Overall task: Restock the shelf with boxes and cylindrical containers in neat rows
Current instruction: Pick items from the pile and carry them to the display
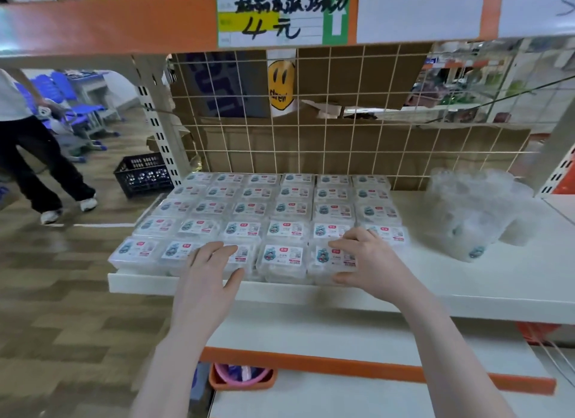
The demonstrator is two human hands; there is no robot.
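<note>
At the far left of the frame a person (pixel 28 144) in dark trousers and white shoes walks over the wood-patterned floor, head cut off by the shelf above. Right of them sits a black plastic crate (pixel 141 176) with a lattice wall, its contents too dark to make out.

The white metal shelf (pixel 466 280) runs across the middle of the frame, smooth and flat with a raised front lip. On its left half lie the boxes (pixel 249 209): clear, shallow, rounded-corner plastic packs with white printed labels, set in a tight grid of straight rows, sides touching. The label print is too small to read.

The left hand (pixel 211 268) lies flat on a front-row box, fingers straight and spread wide, thumb over the front edge; it covers most of that label. To its right, the right hand (pixel 364 256) grips the front-right box (pixel 329 262), fingers curled over the top and thumb tucked under the front edge.

Further right on the shelf lies a crumpled clear plastic bag (pixel 473 212), glossy and blurred; rounded white containers show dimly inside, their number unclear.

Behind all this a thin wire grid (pixel 342 144) backs the shelf, brown cardboard beyond it. In the upper middle a handwritten price tag (pixel 273 16) sits on the orange strip of the shelf above.
</note>
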